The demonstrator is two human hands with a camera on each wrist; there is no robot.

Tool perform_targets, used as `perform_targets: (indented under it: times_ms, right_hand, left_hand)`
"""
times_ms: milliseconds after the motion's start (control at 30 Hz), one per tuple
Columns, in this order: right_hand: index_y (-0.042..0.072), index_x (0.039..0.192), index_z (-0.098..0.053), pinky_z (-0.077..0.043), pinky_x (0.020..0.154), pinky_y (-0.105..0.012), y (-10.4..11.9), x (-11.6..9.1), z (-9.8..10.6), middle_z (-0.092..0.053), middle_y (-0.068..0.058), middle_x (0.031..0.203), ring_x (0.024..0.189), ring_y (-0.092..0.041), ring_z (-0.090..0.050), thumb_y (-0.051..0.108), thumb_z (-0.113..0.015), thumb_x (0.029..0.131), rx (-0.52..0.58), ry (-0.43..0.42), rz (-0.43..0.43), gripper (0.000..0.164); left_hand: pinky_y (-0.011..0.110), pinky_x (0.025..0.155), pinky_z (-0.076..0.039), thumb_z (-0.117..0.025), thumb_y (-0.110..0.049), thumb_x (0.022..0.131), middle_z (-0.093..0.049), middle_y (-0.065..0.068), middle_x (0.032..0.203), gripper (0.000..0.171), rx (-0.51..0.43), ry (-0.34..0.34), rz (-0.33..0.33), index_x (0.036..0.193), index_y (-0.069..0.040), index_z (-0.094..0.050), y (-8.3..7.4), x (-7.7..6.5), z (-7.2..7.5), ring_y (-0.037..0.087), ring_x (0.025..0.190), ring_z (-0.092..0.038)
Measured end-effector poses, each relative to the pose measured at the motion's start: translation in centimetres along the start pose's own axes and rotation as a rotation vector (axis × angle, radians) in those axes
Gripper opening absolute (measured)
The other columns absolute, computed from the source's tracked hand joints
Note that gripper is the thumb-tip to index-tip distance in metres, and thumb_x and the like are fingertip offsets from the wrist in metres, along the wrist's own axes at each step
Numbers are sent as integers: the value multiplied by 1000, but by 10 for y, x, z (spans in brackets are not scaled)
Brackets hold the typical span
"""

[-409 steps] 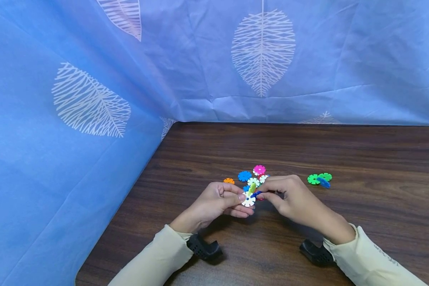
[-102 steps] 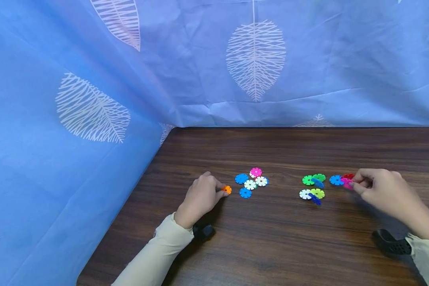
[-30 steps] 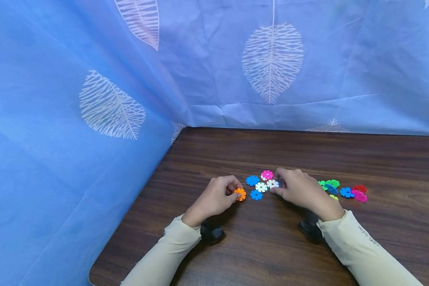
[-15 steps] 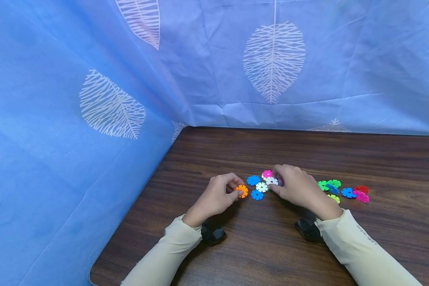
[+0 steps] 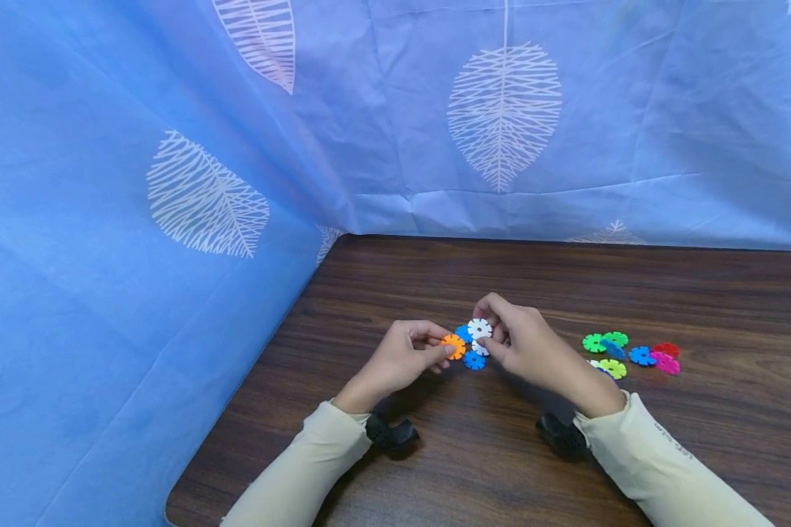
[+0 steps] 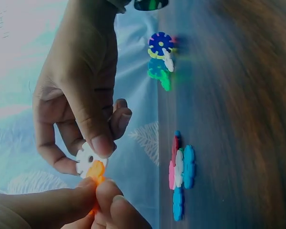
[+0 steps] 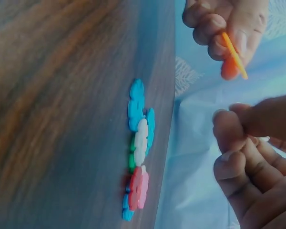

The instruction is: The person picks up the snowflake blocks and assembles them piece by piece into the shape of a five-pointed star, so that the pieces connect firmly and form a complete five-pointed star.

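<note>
My left hand (image 5: pixel 402 360) pinches an orange notched plastic disc (image 5: pixel 455 347) by its edge between thumb and fingers. Opposite it, my right hand (image 5: pixel 530 348) grips a white notched disc (image 5: pixel 480 329) between thumb and fingertips. Both discs are raised off the table, close together in the head view; in the left wrist view the orange disc (image 6: pixel 97 169) overlaps the white one (image 6: pixel 84 160). The right wrist view shows the orange disc (image 7: pixel 234 55) nearly edge-on, with the white disc mostly hidden by my fingers. Below lie loose blue discs (image 5: pixel 474 360), partly covered by the hands.
On the wooden table (image 5: pixel 448 461), the loose pile also holds a red disc (image 7: pixel 135 188) and a pink one (image 7: pixel 143 190). To the right lie a green-and-blue cluster (image 5: pixel 593 343), a cluster with a yellow-green disc (image 5: pixel 613 368) and a blue-red-pink cluster (image 5: pixel 666 362). Blue cloth (image 5: pixel 382 146) hangs behind.
Earlier, a white, yellow-green and dark blue cluster was in the hands; it now lies at right. Since then my right hand has lifted a white disc from the pile and moved left towards the orange one.
</note>
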State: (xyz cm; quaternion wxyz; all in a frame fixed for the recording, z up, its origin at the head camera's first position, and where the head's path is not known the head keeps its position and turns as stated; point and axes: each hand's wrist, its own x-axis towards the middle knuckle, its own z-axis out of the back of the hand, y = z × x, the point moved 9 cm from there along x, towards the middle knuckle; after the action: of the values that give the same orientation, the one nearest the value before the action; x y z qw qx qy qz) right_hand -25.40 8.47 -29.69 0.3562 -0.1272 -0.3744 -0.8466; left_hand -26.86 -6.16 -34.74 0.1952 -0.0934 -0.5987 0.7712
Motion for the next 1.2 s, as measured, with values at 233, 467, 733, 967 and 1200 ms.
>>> perform_targets:
  times_ms: [233,467,733,967,1200]
  right_hand:
    - [6,109,-58,-47,46,-25,4,0,0,-62,2,69,56,-6,-59,-17,-67,90,64,-28,28,31]
    - [5,103,-55,-53,51,-27,4,1,0,-70,1,77,61,-17,-68,-16,-65,93,109,-43,27,25]
    - [7,99,-70,-49,48,-26,3,1,2,-72,2,78,63,-17,-69,-10,-70,93,95,-53,20,19]
    - [10,96,-73,-48,50,-25,8,1,3,-73,2,79,60,-13,-63,-8,-74,91,64,-73,61,19]
    - [9,97,-74,-53,55,-26,9,0,1,-73,3,82,63,-17,-65,-12,-73,90,59,-60,71,22]
  left_hand:
    - [35,77,-63,-67,2,98,-73,15,93,18,-145,17,65,114,11,-70,3,0,-1,16,73,-70]
    - [38,78,-63,-64,2,101,-73,26,97,17,-242,38,115,115,11,-67,7,0,-4,15,72,-72]
    - [37,80,-62,-62,-5,103,-75,21,95,20,-323,31,164,116,10,-67,11,-1,-2,16,73,-73]
    - [35,78,-63,-64,-6,102,-75,20,94,20,-346,23,199,114,10,-68,14,-1,-1,17,72,-74]
    - [36,77,-63,-63,-3,103,-75,15,89,19,-372,58,224,114,11,-67,13,-3,-5,16,71,-73]
